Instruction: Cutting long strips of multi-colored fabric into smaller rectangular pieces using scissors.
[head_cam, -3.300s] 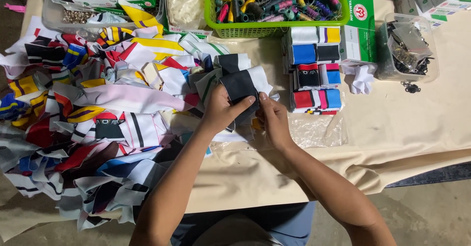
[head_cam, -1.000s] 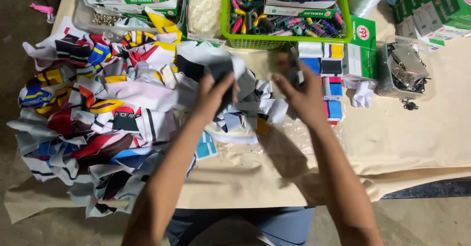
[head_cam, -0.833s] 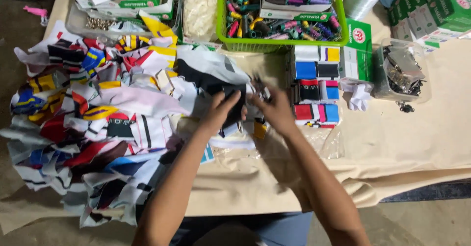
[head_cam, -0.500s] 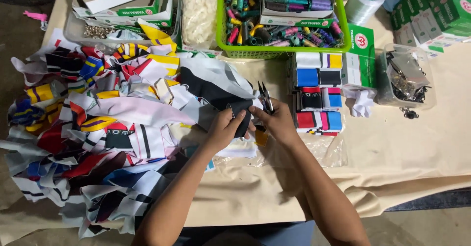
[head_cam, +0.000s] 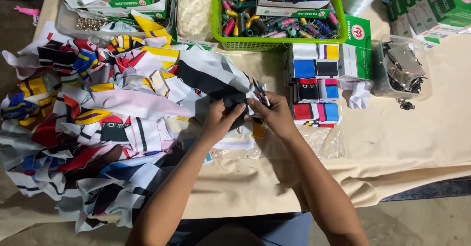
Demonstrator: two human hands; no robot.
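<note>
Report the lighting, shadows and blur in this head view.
Head view: even, soft light; the forearms cast faint shadows on the tan cloth; left hand, right hand and black fabric slightly soft; green basket bows near the top.

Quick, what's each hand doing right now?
Left hand: closed on the black fabric piece.
Right hand: closed on small scissors, at the same piece.
</note>
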